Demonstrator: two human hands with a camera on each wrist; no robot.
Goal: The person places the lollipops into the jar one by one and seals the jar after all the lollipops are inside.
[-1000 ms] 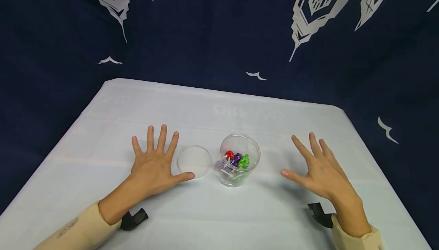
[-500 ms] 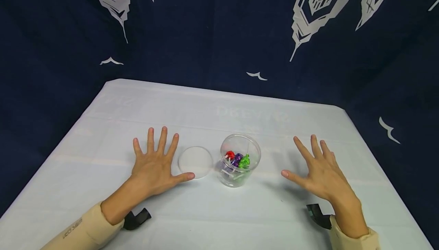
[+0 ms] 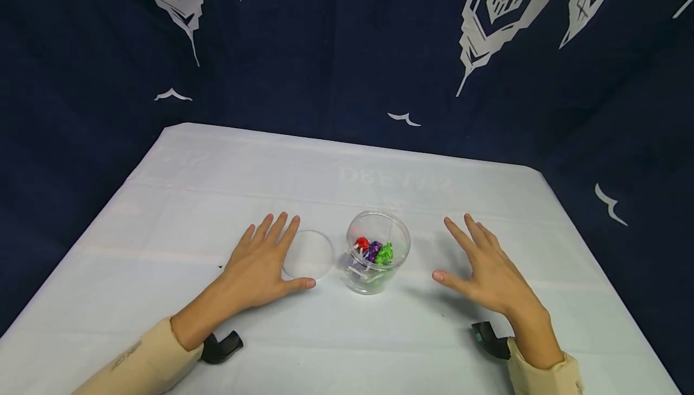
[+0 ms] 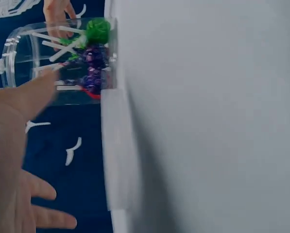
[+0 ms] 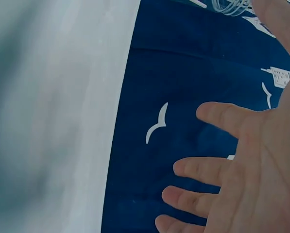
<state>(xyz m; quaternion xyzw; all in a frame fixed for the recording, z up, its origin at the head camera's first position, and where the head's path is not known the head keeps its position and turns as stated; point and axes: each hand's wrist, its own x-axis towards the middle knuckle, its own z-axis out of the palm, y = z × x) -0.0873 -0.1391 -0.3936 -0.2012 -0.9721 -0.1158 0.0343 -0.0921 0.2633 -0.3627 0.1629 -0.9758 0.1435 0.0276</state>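
Observation:
A clear plastic jar [image 3: 374, 280] stands upright and uncovered near the middle of the table. Inside it lie several lollipops [image 3: 373, 251] with white sticks and red, purple and green wrappers; the left wrist view shows the green one [image 4: 98, 30] by the jar's base. Just left of the jar a clear round lid [image 3: 309, 255] lies flat. My left hand [image 3: 259, 268] is beside the lid, fingers straight, its fingertips at the lid's left edge in the head view. To the right of the jar, my right hand [image 3: 488, 271] hovers with fingers extended and thumb toward the jar, holding nothing.
A white cloth [image 3: 336, 347] with faint lettering covers the table. Behind it hangs a dark blue curtain [image 3: 325, 52] with white printed shapes. Black camera mounts [image 3: 221, 348] sit under both wrists.
My left hand has moved right toward the lid, its spread fingers drawing closer together. My right hand has shifted left toward the jar. Jar and lid stay in place.

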